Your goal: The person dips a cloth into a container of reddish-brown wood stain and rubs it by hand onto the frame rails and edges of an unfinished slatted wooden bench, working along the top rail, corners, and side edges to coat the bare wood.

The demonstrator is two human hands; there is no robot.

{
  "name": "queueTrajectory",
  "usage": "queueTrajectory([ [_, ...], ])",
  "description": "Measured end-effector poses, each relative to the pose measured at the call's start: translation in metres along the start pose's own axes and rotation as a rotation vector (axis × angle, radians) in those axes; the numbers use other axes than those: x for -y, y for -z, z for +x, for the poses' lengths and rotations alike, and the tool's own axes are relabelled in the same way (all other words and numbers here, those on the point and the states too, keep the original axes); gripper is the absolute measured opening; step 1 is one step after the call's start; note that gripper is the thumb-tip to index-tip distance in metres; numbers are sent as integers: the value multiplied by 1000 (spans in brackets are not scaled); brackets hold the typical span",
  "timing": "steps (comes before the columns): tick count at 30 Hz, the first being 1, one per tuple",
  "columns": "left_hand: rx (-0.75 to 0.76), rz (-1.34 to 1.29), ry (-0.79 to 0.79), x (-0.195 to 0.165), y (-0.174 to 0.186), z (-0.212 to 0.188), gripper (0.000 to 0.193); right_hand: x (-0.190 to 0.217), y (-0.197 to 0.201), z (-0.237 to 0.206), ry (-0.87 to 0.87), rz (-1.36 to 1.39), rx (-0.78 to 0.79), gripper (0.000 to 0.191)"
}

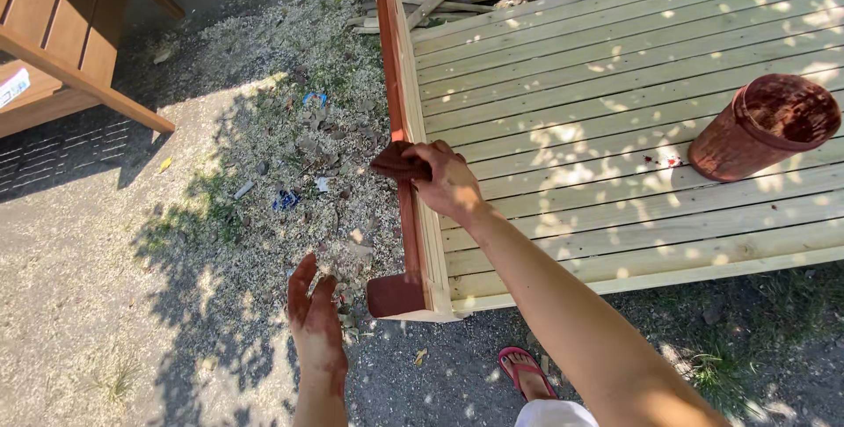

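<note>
My right hand [448, 182] presses a dark red stained rag [396, 161] against the side rail [401, 84] of a slatted pale wooden frame [615, 102]. The rail's outer face and its near corner block [396, 295] are coated reddish brown, while the slats are bare wood. My left hand [314, 317] hangs free below the rail, fingers apart, smeared with red stain and holding nothing. A stain-covered round bucket [763, 126] stands on the slats at the right, with a few red drips beside it.
Sawdust, wood shavings and small litter [308, 154] cover the ground left of the frame. A brown stained wooden piece of furniture [61, 31] stands at the upper left. Scrap boards [440, 0] lie at the top. My foot in a red sandal [527, 372] is below the frame.
</note>
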State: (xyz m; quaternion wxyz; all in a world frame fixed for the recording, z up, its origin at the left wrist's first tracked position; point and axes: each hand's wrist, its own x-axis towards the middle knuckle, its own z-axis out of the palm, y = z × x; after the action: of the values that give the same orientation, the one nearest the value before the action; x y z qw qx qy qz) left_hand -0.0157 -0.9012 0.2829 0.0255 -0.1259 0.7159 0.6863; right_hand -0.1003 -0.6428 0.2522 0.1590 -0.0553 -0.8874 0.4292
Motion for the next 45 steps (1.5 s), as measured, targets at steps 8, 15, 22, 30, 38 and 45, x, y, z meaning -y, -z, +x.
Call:
queueTrajectory([
  [8,-179,141,140,25,-5,-26,60,-60,-49,-12,-160,874,-82,61],
  [15,-218,181,135,35,-8,-52,51,-30,-56,-158,-16,626,-110,59],
  [22,-295,174,172,43,-24,-75,46,-33,-85,-213,-335,844,-13,50],
  [30,-356,173,160,61,-25,-77,48,-71,-102,-201,-497,832,-61,41],
  [38,-404,183,95,65,-37,-68,43,-13,-64,-203,-281,734,-94,39],
  [45,-411,131,64,76,-33,-64,42,-65,-85,-192,-658,672,113,26],
])
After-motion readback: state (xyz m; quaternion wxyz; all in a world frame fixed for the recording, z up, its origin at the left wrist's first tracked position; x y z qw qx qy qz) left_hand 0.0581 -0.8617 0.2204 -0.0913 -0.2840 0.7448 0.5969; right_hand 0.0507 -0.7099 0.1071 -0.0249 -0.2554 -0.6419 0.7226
